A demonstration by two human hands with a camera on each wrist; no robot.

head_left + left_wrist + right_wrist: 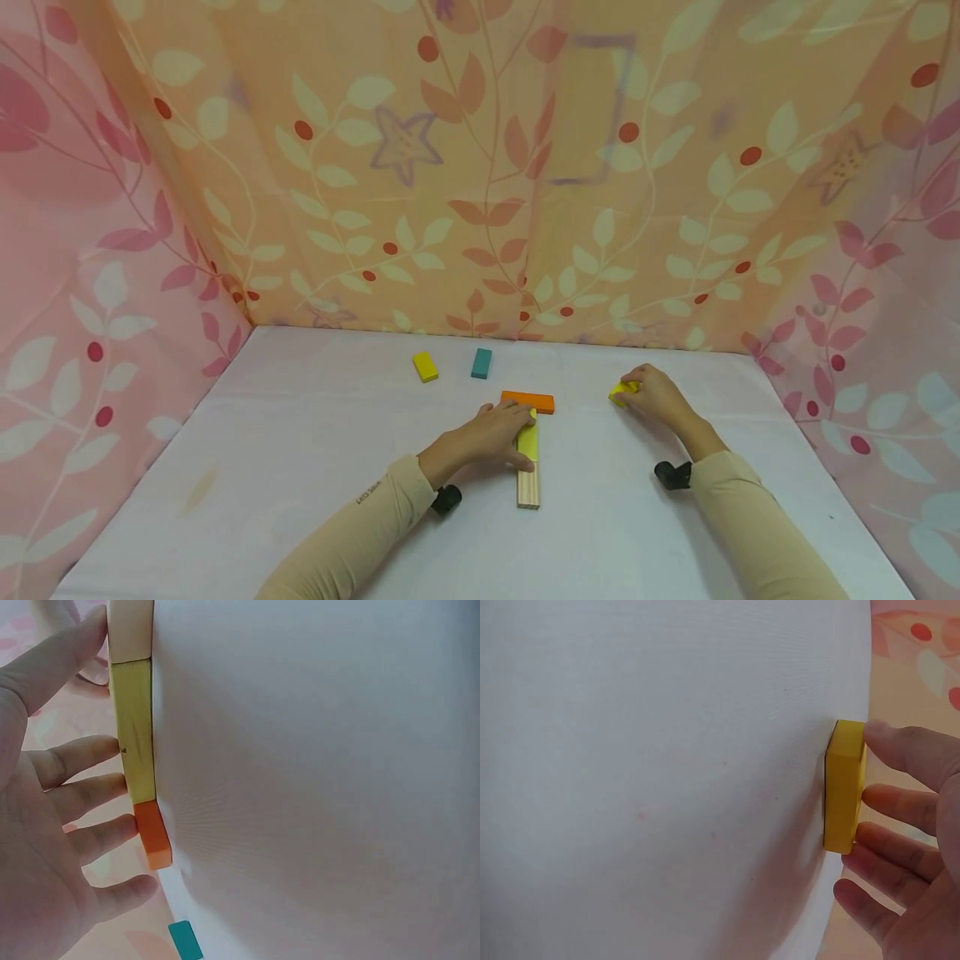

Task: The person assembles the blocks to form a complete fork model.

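Observation:
My left hand (491, 435) reaches over a row of blocks in the middle of the table, fingers spread and fairly straight. Its fingertips touch a light yellow block (528, 447), and the thumb lies near where this block meets a plain wooden block (528, 490). Across the far end of the yellow block lies an orange block (543, 405), partly hidden by the fingers. Farther right, my right hand (657, 396) pinches a bright yellow block (844, 787) between thumb and fingers, close over the cloth.
Behind the row, a teal block (482, 363) and another yellow block (425, 367) lie apart on the white cloth (300, 467). Patterned curtains (480, 250) stand along the back and both sides. A small black camera (447, 500) sits under each wrist.

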